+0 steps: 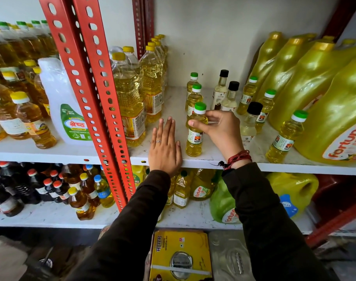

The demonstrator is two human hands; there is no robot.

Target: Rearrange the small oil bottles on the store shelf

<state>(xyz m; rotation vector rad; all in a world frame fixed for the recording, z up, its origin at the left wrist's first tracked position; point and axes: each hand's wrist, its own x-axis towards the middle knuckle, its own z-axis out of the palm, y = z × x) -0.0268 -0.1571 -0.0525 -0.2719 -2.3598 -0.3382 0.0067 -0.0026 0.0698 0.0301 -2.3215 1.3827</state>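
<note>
Far-left shelf bay: amber oil bottles [34,122] with yellow caps stood beside a white jug [61,102] with a green label.
Red upright [96,82]: a perforated post split the two bays.
Tall bottles [130,98]: pale yellow oil, yellow caps, in rows running toward the back wall, just right of the post.
Left hand [165,148]: lay flat, palm down and fingers spread straight, on the white shelf [173,102], gripping nothing; a ring showed on one finger.
Front small bottle [196,130]: green cap, yellow oil, upright near the shelf's front edge, at 3 o'clock from the left hand and just beside it.
Right hand [219,128]: thumb and fingers were closed around the front small bottle's shoulder; red threads circled the wrist.
Row behind: two more green-capped small bottles [194,96] stood in line at 12 o'clock from the held one.
Black-capped bottles [230,94]: three clear ones, at 1 o'clock from the right hand.
Right side: further green-capped small bottles [284,136] stood against large yellow jugs [323,110].
</note>
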